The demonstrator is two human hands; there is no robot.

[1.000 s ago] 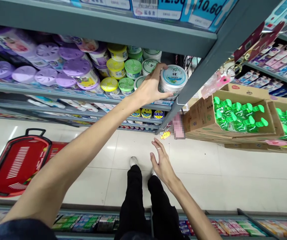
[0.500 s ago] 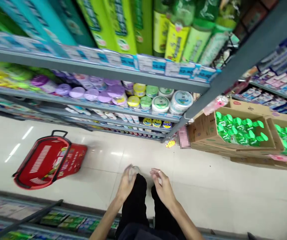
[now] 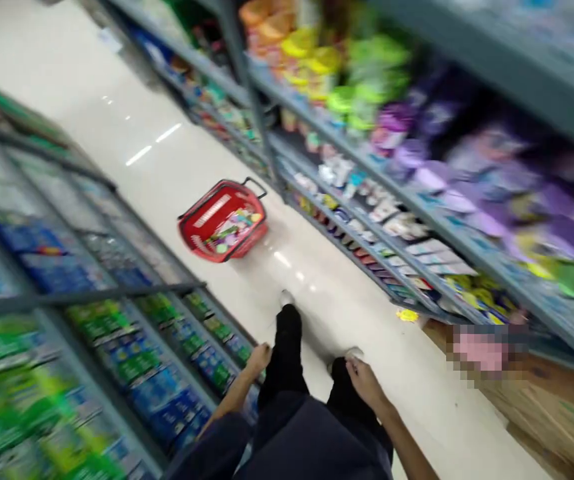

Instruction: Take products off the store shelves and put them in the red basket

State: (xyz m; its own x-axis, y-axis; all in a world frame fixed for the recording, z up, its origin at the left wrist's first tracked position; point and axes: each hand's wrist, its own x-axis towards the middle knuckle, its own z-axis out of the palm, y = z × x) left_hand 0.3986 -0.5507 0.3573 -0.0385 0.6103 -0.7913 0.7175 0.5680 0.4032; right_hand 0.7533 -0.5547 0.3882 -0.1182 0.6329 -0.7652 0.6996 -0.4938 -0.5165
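My left hand [image 3: 259, 358] and right hand [image 3: 364, 381] hang by my black trousers [image 3: 289, 340], fingers loosely curled, holding nothing I can see. Ahead, the red basket [image 3: 223, 221] sits on the floor [image 3: 167, 147], goods inside, beside the shelves [image 3: 417, 203].

A red plastic shopping basket [image 3: 221, 221], colourful packets inside, sitting on the pale floor [image 3: 117, 113], ahead of the feet

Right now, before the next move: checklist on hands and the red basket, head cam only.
1. Left hand empty: cannot tell, blurred.
2. Right hand empty: cannot tell, blurred.
3. Left hand apart from the boxed goods on the low shelf: cannot tell.
4. Red basket upright on the floor ahead: ok.
5. Mixed packages inside the basket: ok, though individual items cannot be told.
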